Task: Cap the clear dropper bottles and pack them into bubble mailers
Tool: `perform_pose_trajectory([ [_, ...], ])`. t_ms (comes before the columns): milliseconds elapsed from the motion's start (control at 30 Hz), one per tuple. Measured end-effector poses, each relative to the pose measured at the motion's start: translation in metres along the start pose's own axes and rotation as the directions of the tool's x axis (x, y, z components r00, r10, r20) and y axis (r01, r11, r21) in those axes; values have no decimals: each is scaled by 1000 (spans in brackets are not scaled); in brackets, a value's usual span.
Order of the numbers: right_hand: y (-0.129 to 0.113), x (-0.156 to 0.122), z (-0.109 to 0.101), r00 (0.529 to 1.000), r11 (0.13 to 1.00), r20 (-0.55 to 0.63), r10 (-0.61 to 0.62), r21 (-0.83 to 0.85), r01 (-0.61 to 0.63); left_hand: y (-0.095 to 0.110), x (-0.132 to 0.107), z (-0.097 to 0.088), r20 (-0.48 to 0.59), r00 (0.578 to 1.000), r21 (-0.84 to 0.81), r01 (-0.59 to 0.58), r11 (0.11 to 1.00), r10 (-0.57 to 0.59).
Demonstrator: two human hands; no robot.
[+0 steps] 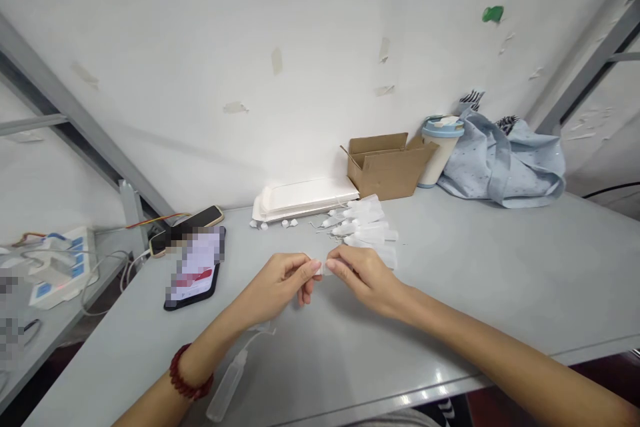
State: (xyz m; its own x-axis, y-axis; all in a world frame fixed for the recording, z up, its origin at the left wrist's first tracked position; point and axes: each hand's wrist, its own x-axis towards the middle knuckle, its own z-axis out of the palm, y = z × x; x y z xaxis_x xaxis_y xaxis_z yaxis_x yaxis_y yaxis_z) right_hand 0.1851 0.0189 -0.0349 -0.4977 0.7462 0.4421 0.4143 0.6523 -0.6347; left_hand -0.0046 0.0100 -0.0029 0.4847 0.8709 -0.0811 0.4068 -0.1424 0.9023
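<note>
Over the middle of the grey table [475, 280], my left hand [283, 280] and my right hand [363, 273] meet fingertip to fingertip. Both pinch one small clear plastic piece [323, 268] between them. Just behind my right hand lies a pile of several small clear plastic bottles and caps [365, 227]. A clear squeeze bottle [227, 383] lies on the table under my left forearm, which wears a dark red bead bracelet [187, 373].
A stack of white trays [300, 199] lies against the wall, with an open cardboard box [385, 163], a lidded cup [440, 150] and a bundled blue cloth [505, 160] to its right. Two phones [193, 260] and a power strip [55, 267] with cables sit left.
</note>
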Motion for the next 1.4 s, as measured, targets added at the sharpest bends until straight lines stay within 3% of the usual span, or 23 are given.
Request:
perform_pose_trajectory([
  [67,2,-1,2,996,991,-14,-89,-104,87,2,0,1,-7,1000,6,5,1000,-5],
  [133,1,-1,3,997,994,-29,-73,-87,70,3,0,2,-36,999,90,-27,996,31],
  [200,-4,0,1,996,990,4,85,109,-85,3,-1,4,-87,982,281,-138,950,169],
  [233,-7,0,-1,980,947,74,186,253,-199,2,-2,4,-97,959,397,-208,894,266],
  [300,-11,2,-7,899,748,293,327,502,-435,-1,-3,6,-62,892,591,-328,737,448],
  [367,-13,4,-12,794,511,479,373,608,-607,-6,-3,6,-6,850,678,-383,627,526],
  [400,-13,4,-14,756,429,533,381,622,-655,-7,-3,6,10,843,690,-395,606,538],
  [467,-12,5,-15,721,365,568,396,623,-692,-10,-2,6,20,851,683,-396,614,525],
  [567,-6,7,-12,728,424,553,405,591,-686,-10,1,5,3,885,643,-358,677,466],
  [633,-1,9,-10,787,567,464,407,547,-616,-9,4,2,-17,906,601,-328,729,423],
  [733,8,12,-11,914,843,164,370,354,-405,-14,8,-11,-67,931,568,-261,780,360],
  [833,21,15,-16,960,963,-77,268,54,-265,-31,14,-39,-244,922,700,-47,712,300],
  [900,31,17,-18,968,965,-178,178,-160,-207,-49,19,-62,-353,891,731,71,679,287],
  [967,40,18,-20,968,913,-239,75,-373,-163,-67,24,-81,-420,863,749,155,644,280],
  [1067,50,20,-19,972,820,-234,-25,-561,-114,-89,31,-97,-421,865,778,189,599,273],
  [1233,61,22,-20,969,799,-241,-60,-593,-98,-102,39,-97,-276,927,828,96,552,253],
  [1400,62,21,-24,961,818,-262,-88,-569,-80,-103,40,-97,-281,937,836,132,533,208],
])
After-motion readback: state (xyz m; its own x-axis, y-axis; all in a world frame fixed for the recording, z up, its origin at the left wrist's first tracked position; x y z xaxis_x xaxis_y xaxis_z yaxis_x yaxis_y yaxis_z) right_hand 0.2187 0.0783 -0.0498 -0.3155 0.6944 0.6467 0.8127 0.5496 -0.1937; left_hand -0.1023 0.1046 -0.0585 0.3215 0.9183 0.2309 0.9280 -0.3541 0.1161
